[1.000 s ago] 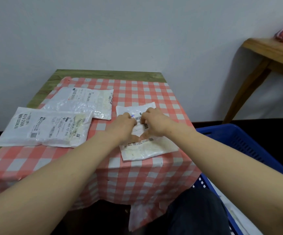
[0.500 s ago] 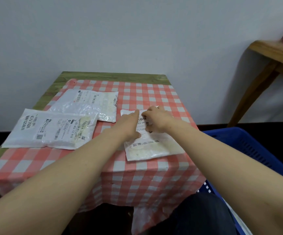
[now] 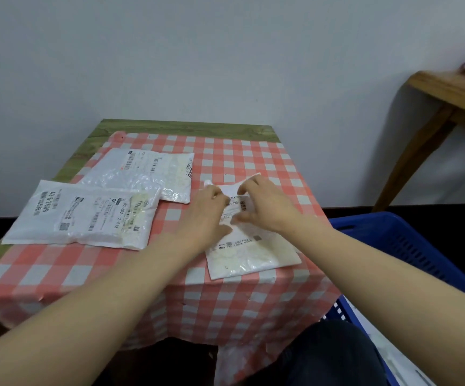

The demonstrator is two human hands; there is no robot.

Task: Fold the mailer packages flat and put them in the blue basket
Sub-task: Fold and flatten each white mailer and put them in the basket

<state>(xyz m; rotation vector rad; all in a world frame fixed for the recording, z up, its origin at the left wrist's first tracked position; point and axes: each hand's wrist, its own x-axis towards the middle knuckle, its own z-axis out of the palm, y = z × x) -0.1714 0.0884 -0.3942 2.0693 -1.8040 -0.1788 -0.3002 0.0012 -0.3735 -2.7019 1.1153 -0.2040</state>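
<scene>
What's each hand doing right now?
Left hand: grips the small mailer's far edge.
Right hand: pinches the same far edge.

Glossy crinkled plastic mailers (image 3: 86, 215) lie on a matt checked cloth (image 3: 242, 160); the basket (image 3: 409, 246) is ribbed plastic.

A plain pale grey-white wall (image 3: 225, 51) fills the upper half of the frame; a green-edged counter (image 3: 186, 129) under a red-and-white checked cloth (image 3: 225, 296) stands against it at centre; a wooden side table (image 3: 448, 93) juts in at the upper right; dark floor (image 3: 392, 207) shows below the wall.
</scene>
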